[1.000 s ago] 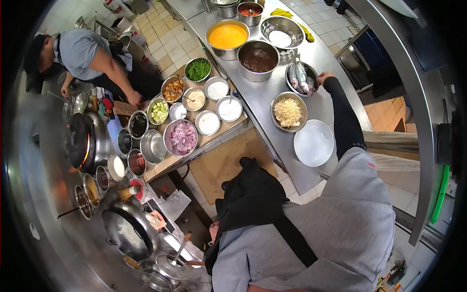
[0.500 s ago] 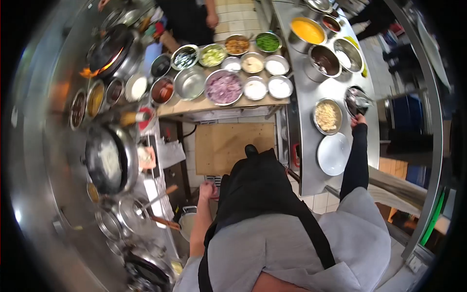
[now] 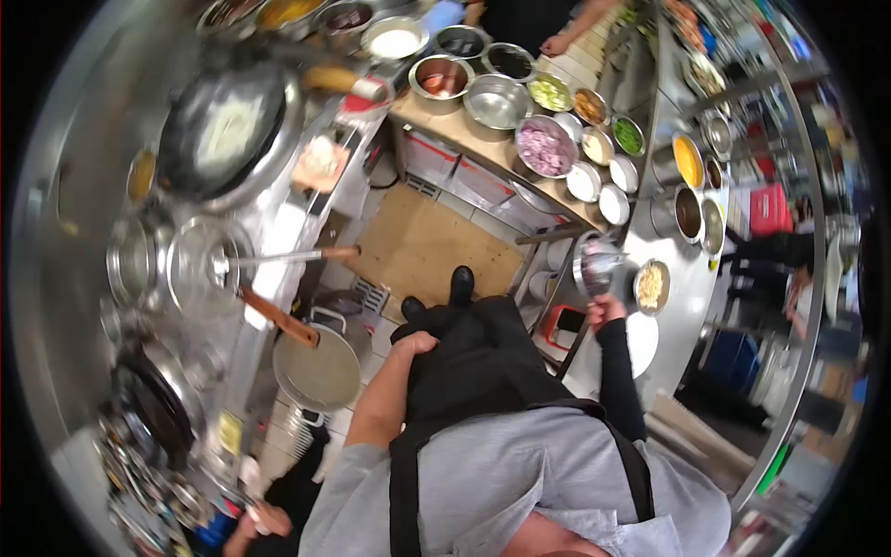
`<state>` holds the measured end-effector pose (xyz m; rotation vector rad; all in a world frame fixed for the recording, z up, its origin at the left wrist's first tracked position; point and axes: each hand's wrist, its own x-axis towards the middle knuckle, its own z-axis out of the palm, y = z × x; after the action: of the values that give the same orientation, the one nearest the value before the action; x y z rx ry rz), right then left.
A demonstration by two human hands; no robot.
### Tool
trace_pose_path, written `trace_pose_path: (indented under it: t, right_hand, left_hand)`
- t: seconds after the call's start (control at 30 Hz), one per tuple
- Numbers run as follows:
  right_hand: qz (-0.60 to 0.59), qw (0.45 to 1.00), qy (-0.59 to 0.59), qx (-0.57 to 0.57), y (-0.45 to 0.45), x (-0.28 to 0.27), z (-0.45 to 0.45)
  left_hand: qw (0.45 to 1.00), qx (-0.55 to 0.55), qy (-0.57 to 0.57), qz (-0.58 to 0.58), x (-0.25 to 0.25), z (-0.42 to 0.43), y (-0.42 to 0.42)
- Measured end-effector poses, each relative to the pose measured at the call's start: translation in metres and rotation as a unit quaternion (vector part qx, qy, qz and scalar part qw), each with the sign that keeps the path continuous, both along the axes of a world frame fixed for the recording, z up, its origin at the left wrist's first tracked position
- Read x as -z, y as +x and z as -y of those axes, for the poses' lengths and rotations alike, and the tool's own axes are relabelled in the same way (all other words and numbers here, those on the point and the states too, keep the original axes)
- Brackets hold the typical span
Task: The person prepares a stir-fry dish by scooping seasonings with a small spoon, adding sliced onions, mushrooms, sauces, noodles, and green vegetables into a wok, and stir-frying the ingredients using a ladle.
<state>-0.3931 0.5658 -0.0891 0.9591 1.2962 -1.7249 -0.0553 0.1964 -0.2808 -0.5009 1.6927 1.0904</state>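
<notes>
- Upper left: a wok [image 3: 230, 128] holds something pale. Below it, a wooden handle [image 3: 280, 318] juts over a pot [image 3: 316, 406], crowding the space at the person's left side.
- Lower left: another person's hand [image 3: 272, 518], well apart.
- Centre: the left hand [image 3: 422, 343] rests against the apron [image 3: 469, 357]; its fingers are too hidden to tell how curled they are or whether they hold anything.
- Right of centre: the metal bowl [image 3: 581, 269], by the counter's near edge, contains silvery, blurred shapes that look like fish [image 3: 602, 259]. The bowl should be stiff, its load fairly heavy, soft and slippery; the rim seems the surest hold.
- Just below it, the right hand [image 3: 607, 311] grips that rim, fingers closed around it.
- Farther right: a white bowl [image 3: 643, 343] and pale shreds [image 3: 652, 284] sit close by, leaving little room that way.
</notes>
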Motion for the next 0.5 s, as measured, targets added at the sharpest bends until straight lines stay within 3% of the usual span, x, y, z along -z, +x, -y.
trace_pose_path:
  t: [0.03,0.1,0.13,0.23,0.27,0.37,0.47,0.5]
  right_hand:
    - [0.072,0.996,-0.044,-0.021,0.006,0.031,0.011]
    - [0.029,0.991,0.013,-0.127,0.028,0.049,0.069]
    - [0.067,0.988,0.016,-0.138,0.032,0.069,0.087]
    - [0.116,0.978,0.035,-0.169,0.035,0.121,0.141]
    - [0.125,0.966,0.032,-0.223,0.03,0.134,0.153]
    - [0.086,0.972,0.061,-0.211,0.004,0.18,0.199]
    - [0.053,0.973,0.003,-0.223,-0.039,0.216,0.234]
    - [0.045,0.981,-0.014,-0.187,-0.064,0.258,0.236]
  left_hand:
    - [0.999,0.021,0.019,-0.017,0.017,-0.01,0.006]
    - [0.995,0.066,0.054,-0.048,0.071,-0.034,0.029]
    - [0.998,-0.013,0.04,0.053,0.04,-0.038,0.028]
    - [0.985,-0.11,-0.049,0.122,-0.041,-0.044,0.039]
    - [0.981,-0.137,-0.045,0.126,-0.038,-0.051,0.046]
    - [0.968,-0.204,-0.042,0.138,-0.036,-0.074,0.064]
    - [0.96,-0.237,-0.059,0.136,-0.045,-0.091,0.069]
    - [0.958,-0.244,-0.064,0.138,-0.041,-0.099,0.07]
